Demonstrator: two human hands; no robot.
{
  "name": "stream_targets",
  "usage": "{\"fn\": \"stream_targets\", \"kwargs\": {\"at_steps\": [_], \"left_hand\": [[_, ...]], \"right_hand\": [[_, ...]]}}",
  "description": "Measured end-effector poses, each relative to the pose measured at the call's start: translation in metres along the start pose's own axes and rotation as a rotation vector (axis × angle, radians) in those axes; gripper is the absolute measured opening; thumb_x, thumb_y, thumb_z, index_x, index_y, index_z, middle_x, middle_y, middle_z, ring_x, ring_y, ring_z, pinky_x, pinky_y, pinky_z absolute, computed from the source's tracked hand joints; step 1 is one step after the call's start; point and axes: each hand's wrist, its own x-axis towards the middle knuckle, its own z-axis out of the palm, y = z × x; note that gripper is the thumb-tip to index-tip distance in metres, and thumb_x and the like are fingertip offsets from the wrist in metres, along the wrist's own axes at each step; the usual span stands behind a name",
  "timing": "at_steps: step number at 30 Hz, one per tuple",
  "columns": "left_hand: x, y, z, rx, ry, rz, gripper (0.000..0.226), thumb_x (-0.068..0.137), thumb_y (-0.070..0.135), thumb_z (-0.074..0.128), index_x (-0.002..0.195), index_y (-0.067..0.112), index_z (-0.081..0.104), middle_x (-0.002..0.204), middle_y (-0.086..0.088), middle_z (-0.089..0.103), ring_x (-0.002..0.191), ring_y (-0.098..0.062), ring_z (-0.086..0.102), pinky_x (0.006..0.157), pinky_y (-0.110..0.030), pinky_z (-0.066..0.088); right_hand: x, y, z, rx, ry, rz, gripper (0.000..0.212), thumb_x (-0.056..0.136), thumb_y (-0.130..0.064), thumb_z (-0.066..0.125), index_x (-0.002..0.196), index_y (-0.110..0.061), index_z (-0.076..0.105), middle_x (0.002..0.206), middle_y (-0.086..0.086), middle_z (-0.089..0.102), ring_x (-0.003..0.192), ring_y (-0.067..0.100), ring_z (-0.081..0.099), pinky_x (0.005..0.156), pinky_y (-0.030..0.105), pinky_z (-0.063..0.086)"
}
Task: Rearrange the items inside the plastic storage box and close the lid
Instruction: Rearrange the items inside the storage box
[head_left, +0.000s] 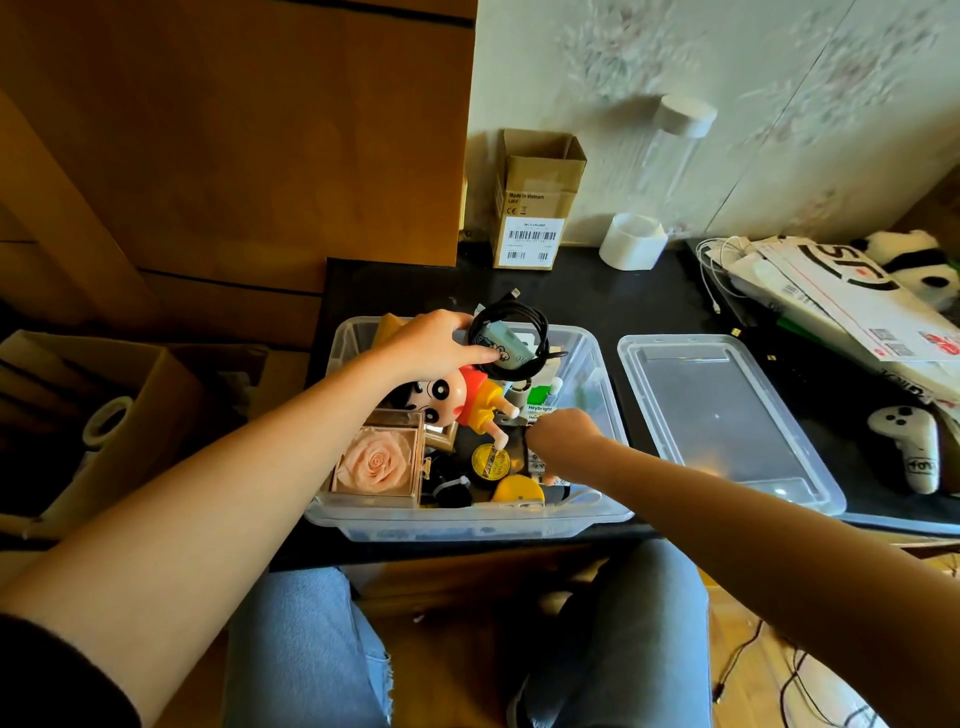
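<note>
Clear plastic storage box (597, 374) sitting open on black table (623, 301), packed with small items. Left hand (436, 343) hovering over far end, its grip curled round coiled black cable (511, 338) and pale blue card-like item (506, 348), thumb pressing on the bundle. Right hand (558, 434) reaching down into near right part, fingers curled out of sight among the contents; cannot tell whether that grip is pinching anything. Lying inside: cartoon figure (462, 400) in red shirt and yellow shorts, pink rose (376, 462) in clear case at near left corner, yellow round tin (488, 460). Clear lid (722, 421) resting flat on table just right of box, apart from it.
</note>
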Motion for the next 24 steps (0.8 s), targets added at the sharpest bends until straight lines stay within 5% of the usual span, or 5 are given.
{"fn": "stream_targets", "kwargs": {"at_steps": [5, 13, 20, 24], "left_hand": [[0.001, 0.0, 0.0, 0.012, -0.005, -0.009, 0.041, 0.085, 0.044, 0.065, 0.122, 0.027, 0.06, 0.122, 0.003, 0.063, 0.112, -0.016, 0.055, 0.094, -0.033, 0.045], [0.001, 0.0, 0.001, 0.014, -0.006, -0.018, 0.043, 0.084, 0.046, 0.065, 0.123, 0.027, 0.059, 0.124, 0.003, 0.062, 0.113, -0.017, 0.054, 0.092, -0.032, 0.045], [0.001, 0.0, 0.001, 0.009, -0.002, -0.006, 0.043, 0.085, 0.044, 0.065, 0.125, 0.026, 0.059, 0.124, 0.003, 0.062, 0.111, -0.015, 0.054, 0.085, -0.026, 0.041], [0.0, 0.001, 0.001, -0.007, 0.005, -0.005, 0.042, 0.085, 0.043, 0.065, 0.123, 0.025, 0.06, 0.119, 0.004, 0.063, 0.102, -0.011, 0.053, 0.081, -0.024, 0.04]], "right_hand": [[-0.007, 0.002, -0.003, 0.126, -0.118, -0.099, 0.03, 0.088, -0.023, 0.06, 0.114, -0.01, 0.063, 0.106, 0.004, 0.064, 0.098, 0.023, 0.059, 0.076, 0.031, 0.048], [-0.006, -0.01, -0.002, -0.175, -0.336, -0.221, 0.035, 0.09, -0.011, 0.054, 0.125, -0.01, 0.053, 0.12, 0.009, 0.058, 0.106, 0.027, 0.055, 0.073, 0.029, 0.037], [-0.001, 0.005, -0.008, 0.212, -0.55, -0.23, 0.034, 0.091, -0.008, 0.05, 0.125, -0.005, 0.056, 0.125, 0.014, 0.058, 0.099, 0.022, 0.056, 0.091, 0.033, 0.044], [-0.001, 0.004, -0.009, 0.292, -0.562, -0.209, 0.031, 0.092, -0.006, 0.047, 0.119, 0.003, 0.06, 0.113, 0.018, 0.062, 0.086, 0.017, 0.053, 0.08, 0.028, 0.043]]}}
